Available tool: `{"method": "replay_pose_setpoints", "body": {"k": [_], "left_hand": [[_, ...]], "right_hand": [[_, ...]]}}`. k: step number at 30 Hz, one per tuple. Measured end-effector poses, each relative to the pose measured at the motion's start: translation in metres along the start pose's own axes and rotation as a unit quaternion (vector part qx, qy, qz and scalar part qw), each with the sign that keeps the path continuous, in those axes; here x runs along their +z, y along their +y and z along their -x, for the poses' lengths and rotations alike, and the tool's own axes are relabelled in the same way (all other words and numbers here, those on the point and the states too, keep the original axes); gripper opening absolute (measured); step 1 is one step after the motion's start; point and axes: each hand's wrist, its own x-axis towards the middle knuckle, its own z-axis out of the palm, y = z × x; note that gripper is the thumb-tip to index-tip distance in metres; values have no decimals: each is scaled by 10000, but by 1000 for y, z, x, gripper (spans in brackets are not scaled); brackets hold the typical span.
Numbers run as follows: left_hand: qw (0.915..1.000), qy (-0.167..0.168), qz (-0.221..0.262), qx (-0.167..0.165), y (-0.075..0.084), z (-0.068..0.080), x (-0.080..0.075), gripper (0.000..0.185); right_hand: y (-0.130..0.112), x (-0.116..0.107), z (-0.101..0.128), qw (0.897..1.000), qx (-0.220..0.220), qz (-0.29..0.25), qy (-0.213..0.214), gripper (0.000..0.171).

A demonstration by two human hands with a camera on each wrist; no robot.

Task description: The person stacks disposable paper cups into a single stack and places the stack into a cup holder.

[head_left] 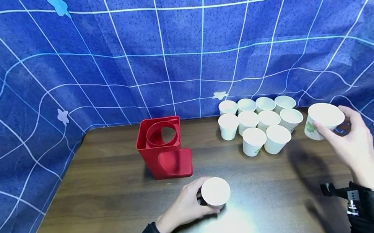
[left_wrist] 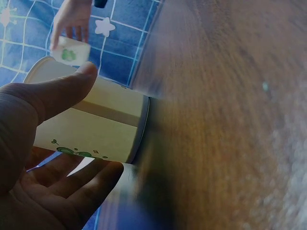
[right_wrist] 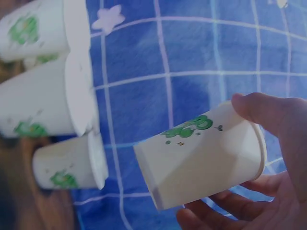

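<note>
Far left of the things on the dark wooden tabletop (head_left: 105, 187) stands a red cup holder (head_left: 164, 148), its round opening facing up and nothing in it that I can see. Just near of it, the left hand (head_left: 183, 209) wraps a white paper cup (head_left: 215, 192) that sits upright on the wood; the thumb lies along one side and the fingers curl around the other, so this grip is closed on the cup, not squeezing it out of shape.

Further right and farther back, a cluster of paper cups (head_left: 260, 123) stands in close rows, rims touching or nearly so.

At the far right the right hand (head_left: 353, 143) holds a lifted paper cup (head_left: 324, 120) clear of the tabletop and just beside the cluster, tilted, with thumb on the rim end and fingers under the wall. That grip too is clenched around its cup.

To my eye the work wants a light hold on both: thin paper walls dent easily, so pressure near the rim, where the cup is stiffest, should serve best, and the raised cup should stay clear of the cluster's rims.
</note>
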Motion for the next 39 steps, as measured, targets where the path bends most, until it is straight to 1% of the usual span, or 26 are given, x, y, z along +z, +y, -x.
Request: {"method": "replay_pose_setpoints", "body": {"k": [3, 6, 8, 10, 13, 16, 20, 27, 31, 35, 39], "left_hand": [[10000, 12, -10, 4, -1, 0, 0, 78], [10000, 19, -26, 4, -1, 0, 1, 78], [10000, 19, -7, 4, -1, 0, 1, 79], [10000, 14, -10, 8, -2, 0, 1, 79], [10000, 2, 27, 8, -2, 0, 0, 79], [10000, 6, 34, 23, -1, 0, 0, 79], [10000, 15, 15, 70, -1, 0, 0, 79], [9998, 29, -26, 193, -1, -1, 2, 78], [9996, 61, -110, 266, -2, 0, 3, 78], [9995, 70, -98, 286, -2, 0, 4, 78], [9996, 56, -34, 284, -2, 1, 6, 78]], "right_hand": [[-12, -1, 5, 9991, -155, -374, 107, 66], [-21, -1, 10, 9971, -360, -659, 88, 67], [-25, 0, 14, 9953, -553, -790, 4, 67], [-29, 1, 18, 9934, -768, -835, -147, 68], [-34, 5, 24, 9903, -1078, -753, -456, 70], [-40, 10, 30, 9867, -1278, -667, -747, 72], [-48, 17, 39, 9797, -1525, -745, -1063, 74], [-65, 32, 58, 9651, -2030, -869, -1411, 78], [-73, 42, 68, 9548, -2186, -982, -1760, 78], [-79, 52, 77, 9393, -2310, -1192, -2239, 77], [-83, 60, 87, 9232, -2389, -1461, -2633, 78]]}}
